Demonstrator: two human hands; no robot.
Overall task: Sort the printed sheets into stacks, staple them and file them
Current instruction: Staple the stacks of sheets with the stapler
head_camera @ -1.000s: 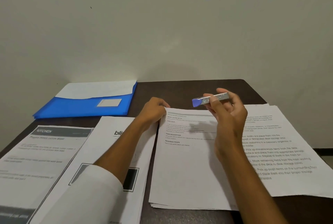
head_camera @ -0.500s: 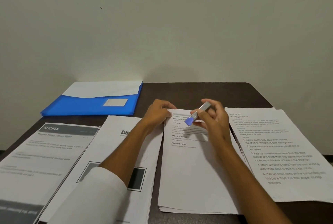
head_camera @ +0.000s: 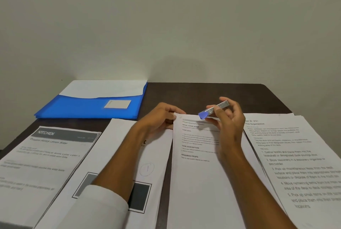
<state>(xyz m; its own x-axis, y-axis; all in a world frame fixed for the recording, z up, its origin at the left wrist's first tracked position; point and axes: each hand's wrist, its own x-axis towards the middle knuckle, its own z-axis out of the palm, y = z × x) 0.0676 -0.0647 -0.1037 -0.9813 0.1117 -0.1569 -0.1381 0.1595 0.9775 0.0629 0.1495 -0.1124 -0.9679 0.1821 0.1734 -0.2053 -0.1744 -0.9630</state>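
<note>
Four paper stacks (head_camera: 203, 182), one blue folder (head_camera: 88, 108), one stapler (head_camera: 214, 111), two hands (head_camera: 162, 118) on one table (head_camera: 203, 92).

Right hand (head_camera: 228, 125) grips small stapler (head_camera: 214, 110) above centre stack (head_camera: 199, 173); left hand (head_camera: 160, 118) pinches stack's top-left corner; blue folder (head_camera: 88, 107) upper left.

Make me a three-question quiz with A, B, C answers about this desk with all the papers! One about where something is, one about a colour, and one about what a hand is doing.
1. Where does the plastic folder lie?
A. far left of the dark table
B. on the right-hand stack
C. under the right hand

2. What colour is that folder?
A. red
B. green
C. blue

3. What is the right hand doing?
A. lying flat
B. holding a small silver stapler with a blue end
C. gripping a pen

Answers:
1 A, it rests by the wall, behind the left-hand stacks.
2 C, its cover is bright blue.
3 B, fingers curl round it above the middle stack of printed sheets, whose top corner the left hand holds.
</note>
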